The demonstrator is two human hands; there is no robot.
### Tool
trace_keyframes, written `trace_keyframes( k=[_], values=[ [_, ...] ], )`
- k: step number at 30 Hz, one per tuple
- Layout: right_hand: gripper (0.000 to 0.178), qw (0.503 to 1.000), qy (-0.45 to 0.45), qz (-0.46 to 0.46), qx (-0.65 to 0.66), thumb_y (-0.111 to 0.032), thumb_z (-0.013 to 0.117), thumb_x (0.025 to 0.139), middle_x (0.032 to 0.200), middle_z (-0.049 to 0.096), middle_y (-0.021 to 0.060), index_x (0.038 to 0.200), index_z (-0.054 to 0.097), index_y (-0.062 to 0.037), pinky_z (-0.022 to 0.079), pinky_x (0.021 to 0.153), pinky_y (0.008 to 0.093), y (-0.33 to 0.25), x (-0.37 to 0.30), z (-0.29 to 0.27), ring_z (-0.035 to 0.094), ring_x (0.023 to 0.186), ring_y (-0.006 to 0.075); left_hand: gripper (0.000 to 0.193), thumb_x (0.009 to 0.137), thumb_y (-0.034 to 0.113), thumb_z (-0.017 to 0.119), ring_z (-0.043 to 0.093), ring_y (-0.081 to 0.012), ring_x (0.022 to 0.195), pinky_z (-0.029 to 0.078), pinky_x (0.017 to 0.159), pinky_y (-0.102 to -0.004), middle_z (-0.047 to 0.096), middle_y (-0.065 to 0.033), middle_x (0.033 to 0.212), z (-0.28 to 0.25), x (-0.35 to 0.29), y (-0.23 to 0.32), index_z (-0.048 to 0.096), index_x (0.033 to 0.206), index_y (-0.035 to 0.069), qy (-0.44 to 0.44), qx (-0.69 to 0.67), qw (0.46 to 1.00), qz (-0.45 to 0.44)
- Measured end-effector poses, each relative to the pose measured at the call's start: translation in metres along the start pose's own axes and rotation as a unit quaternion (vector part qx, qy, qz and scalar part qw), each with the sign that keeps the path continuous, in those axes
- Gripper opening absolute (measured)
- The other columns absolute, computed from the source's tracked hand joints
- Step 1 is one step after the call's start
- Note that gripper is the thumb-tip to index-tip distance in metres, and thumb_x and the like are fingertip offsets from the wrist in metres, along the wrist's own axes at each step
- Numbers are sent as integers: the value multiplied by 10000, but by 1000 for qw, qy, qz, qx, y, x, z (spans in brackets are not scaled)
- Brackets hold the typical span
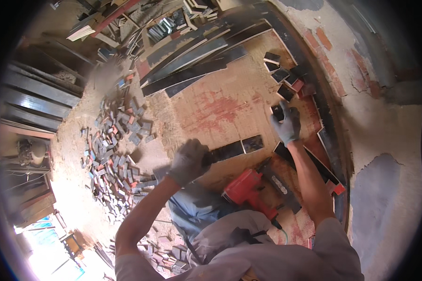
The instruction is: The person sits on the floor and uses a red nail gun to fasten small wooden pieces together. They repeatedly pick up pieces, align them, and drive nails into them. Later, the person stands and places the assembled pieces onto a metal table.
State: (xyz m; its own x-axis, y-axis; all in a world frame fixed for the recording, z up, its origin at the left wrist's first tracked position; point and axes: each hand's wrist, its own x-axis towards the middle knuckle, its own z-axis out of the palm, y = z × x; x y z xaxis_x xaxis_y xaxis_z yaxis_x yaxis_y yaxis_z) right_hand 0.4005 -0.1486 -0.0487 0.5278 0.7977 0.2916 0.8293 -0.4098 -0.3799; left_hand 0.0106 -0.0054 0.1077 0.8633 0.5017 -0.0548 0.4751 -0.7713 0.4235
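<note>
My left hand (189, 161), in a grey glove, is closed on the near-left end of a narrow black board (226, 152) lying on the work surface. A short black block (252, 144) lies in line with the board's right end. Farther right, my right hand (287, 124), also gloved, has its fingers around another small black block (277, 112). Above that hand, several loose black blocks (280, 75) sit along the right side. Close to my body rests a red nail gun (248, 187) with a dark magazine (282, 186); neither hand touches it.
The wooden work surface (215, 110) has red stains. Long black boards (192, 65) lie across its far side, and a dark raised edge (314, 89) bounds the right. A scattered heap of offcuts (115, 150) covers the floor at left. Stacked dark planks (37, 98) stand farther left.
</note>
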Motion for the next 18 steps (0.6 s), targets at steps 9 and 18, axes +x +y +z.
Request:
trace_keyframes(
  k=[9,18],
  values=[
    [435,993,-65,86,44,-298,858,850,1096,601,158,1188,624,-156,591,767,508,-25,4,-12,696,946,366,1071,554,366,1057,509,-367,1403,480,1123,-535,559,-154,1432,-76,-174,-109,550,1451,74,-83,208,912,-343],
    [139,778,-161,292,533,-150,695,1076,932,696,12,1154,668,-38,654,690,319,-89,-38,-54,683,815,102,954,786,249,927,447,-413,1498,375,1226,-535,498,-189,1610,-4,158,-141,457,1596,66,185,141,971,-60]
  ],
)
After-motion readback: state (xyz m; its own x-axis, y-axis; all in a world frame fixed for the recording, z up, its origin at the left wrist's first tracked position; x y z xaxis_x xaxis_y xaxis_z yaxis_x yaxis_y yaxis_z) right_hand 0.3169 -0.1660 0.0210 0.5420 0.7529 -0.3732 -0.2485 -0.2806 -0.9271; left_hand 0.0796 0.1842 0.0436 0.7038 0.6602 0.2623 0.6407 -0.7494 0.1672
